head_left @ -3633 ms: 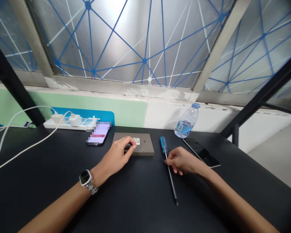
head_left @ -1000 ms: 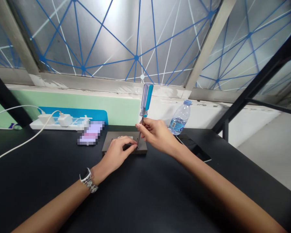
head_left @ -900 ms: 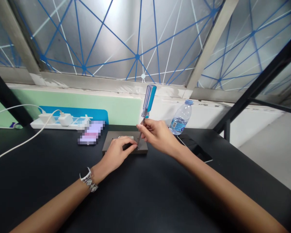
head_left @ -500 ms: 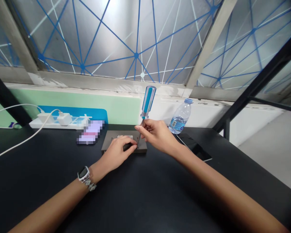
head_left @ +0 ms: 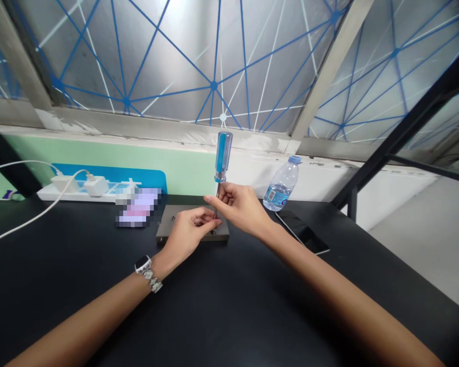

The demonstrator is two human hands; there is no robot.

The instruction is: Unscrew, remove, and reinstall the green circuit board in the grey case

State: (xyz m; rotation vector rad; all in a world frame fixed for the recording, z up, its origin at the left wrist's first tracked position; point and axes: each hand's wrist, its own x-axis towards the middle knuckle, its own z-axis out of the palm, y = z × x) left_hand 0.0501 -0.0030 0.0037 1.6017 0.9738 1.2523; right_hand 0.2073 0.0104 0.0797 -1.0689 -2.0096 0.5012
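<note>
A flat grey plate (head_left: 168,230) lies on the black table (head_left: 222,306). My left hand (head_left: 188,232) rests on it, fingers pinched at the screwdriver's tip; what they hold is too small to name. My right hand (head_left: 240,206) grips the metal shaft of a blue-handled screwdriver (head_left: 222,155). The screwdriver stands nearly upright, handle up, tip down on the plate beside my left fingertips. A watch sits on my left wrist.
A blurred phone (head_left: 136,213) lies left of the plate. Behind it a white power strip (head_left: 80,191) holds chargers with white cables running left. A water bottle (head_left: 281,184) stands at right, beside a dark tablet (head_left: 302,232). Black frame bars rise on both sides.
My right hand picked the screwdriver off the table and stood it on the plate. Since half a second ago it has swung more upright, and my left fingers have lifted to pinch at its tip.
</note>
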